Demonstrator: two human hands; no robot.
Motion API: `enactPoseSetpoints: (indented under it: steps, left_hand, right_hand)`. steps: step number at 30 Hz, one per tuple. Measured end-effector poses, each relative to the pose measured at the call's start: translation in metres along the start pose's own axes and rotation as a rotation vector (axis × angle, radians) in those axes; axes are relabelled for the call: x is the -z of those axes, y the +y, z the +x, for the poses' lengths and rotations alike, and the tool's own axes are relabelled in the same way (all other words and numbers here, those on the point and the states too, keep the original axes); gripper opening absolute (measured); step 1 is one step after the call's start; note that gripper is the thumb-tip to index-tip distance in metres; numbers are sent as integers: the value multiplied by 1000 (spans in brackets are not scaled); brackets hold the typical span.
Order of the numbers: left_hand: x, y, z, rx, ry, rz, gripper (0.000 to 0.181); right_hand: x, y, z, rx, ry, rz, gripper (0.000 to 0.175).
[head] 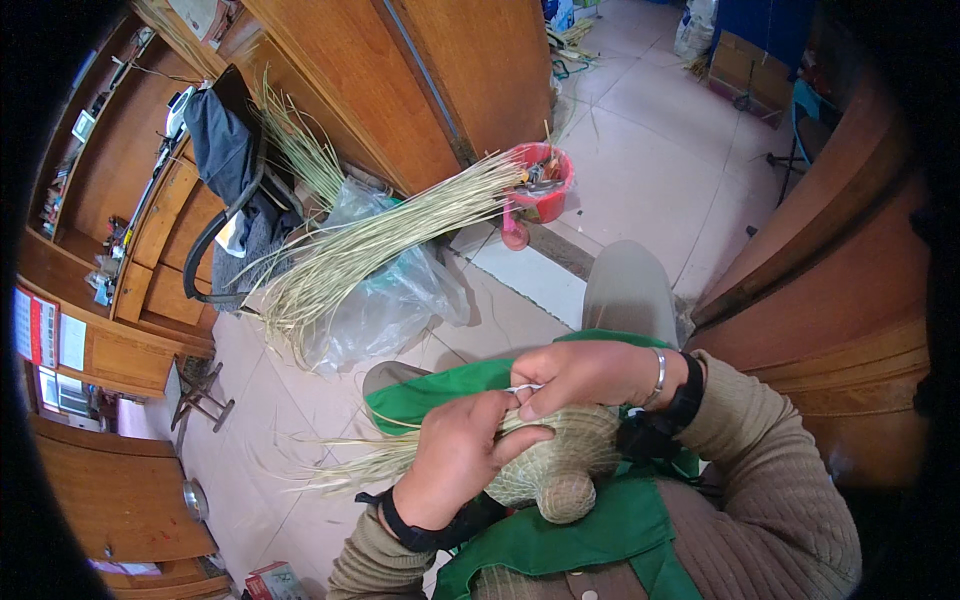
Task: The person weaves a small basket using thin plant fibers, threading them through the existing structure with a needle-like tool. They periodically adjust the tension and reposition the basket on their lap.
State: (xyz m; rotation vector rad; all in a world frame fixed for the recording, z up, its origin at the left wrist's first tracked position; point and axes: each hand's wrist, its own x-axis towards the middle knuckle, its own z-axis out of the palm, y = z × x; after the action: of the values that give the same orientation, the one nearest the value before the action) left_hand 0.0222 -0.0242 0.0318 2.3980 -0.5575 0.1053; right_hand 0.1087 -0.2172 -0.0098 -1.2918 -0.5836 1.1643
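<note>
A woven straw piece (581, 442) with a rounded knob rests on the lap over a green apron (592, 532). My left hand (469, 442) grips its upper left edge, and loose straw ends (360, 461) trail out to the left from under that hand. At the same edge, my right hand (574, 375) pinches a thin white strand (525, 388) between thumb and fingers, close to my left fingertips. The fingers of both hands nearly touch and partly hide the strand and the edge of the weave.
A long straw bundle (390, 240) lies over a clear plastic bag (375, 315), its tips at a red bucket (544, 184) holding tools. A chair with dark clothing (225, 142) stands at left, a small wooden stool (201, 397) below it. Wooden panels (825, 352) rise at right.
</note>
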Motion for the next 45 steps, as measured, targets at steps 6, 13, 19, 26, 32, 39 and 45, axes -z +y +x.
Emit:
enactPoseSetpoints:
  steps: [6, 13, 19, 26, 32, 39, 45]
  left_hand:
    - [-21, -2, -12, 23, 148, -104, 28]
    - [-24, -4, -16, 62, 181, -225, 6]
    - [-25, -2, -14, 61, 163, -276, 6]
    - [-29, -6, -16, 89, 133, -299, 7]
    - [-29, -13, -18, 145, 105, -334, 12]
    - [-29, -13, -12, 119, 103, -337, 12]
    - [-22, -5, -11, 93, 104, -185, 12]
  right_hand:
    - [-4, -8, -3, 36, 49, -198, 24]
    - [2, -6, -9, 23, 128, 451, 17]
    - [22, -10, 15, -217, 49, 497, 17]
    - [12, -34, 30, 191, 36, -319, 21]
    - [0, -37, -6, 839, 146, -706, 22]
    - [-1, -53, -50, 190, 603, -688, 22]
    - [-27, -55, -70, 377, 352, -1413, 10]
